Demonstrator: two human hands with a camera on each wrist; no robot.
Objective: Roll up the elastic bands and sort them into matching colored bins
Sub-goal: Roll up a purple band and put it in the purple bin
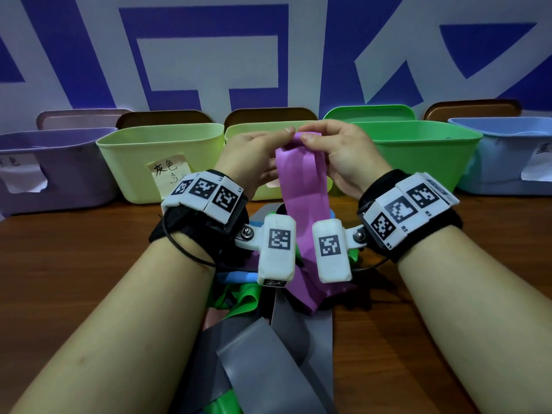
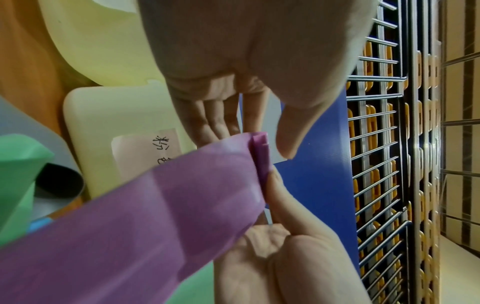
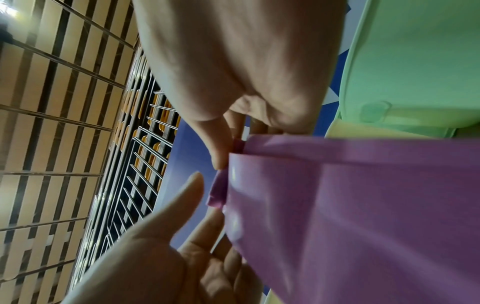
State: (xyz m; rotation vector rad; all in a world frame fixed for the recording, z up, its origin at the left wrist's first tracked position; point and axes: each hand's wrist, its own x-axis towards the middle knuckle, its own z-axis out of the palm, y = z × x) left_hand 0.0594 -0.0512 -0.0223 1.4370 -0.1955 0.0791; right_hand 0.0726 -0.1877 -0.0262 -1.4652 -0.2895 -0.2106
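1. I am holding the top end of the purple band point(image 1: 300, 177) up in front of me, above the middle of the tabletop point(image 1: 74, 249), with my left hand point(image 1: 254, 153) and my right hand point(image 1: 343, 153) facing each other.
2. My right-hand fingers point(image 1: 310, 138) are pinching the folded top edge of the band; in the left wrist view that edge is showing as a small, tight fold.
3. My left-hand fingers point(image 1: 286, 131) are meeting the same edge from the other side, but whether the thumb is pressing it or standing just off it I cannot tell, as the wrist views are blurred there.
4. The rest of the band is hanging down between my wrists, its lower part hidden behind the white marker blocks point(image 1: 277, 249).
5. Its tail is lying on the pile of bands point(image 1: 263, 339) at the near edge, where grey, green and blue strips are overlapping and running out of sight.
6. Along the far edge the bins are standing in a row: the purple bin point(image 1: 59, 168), cut off at the left, two yellow-green bins point(image 1: 134, 156), the green bin point(image 1: 424, 156) and the blue bin point(image 1: 507, 156), cut off at the right.
7. The second yellow-green bin is mostly hidden by my hands.
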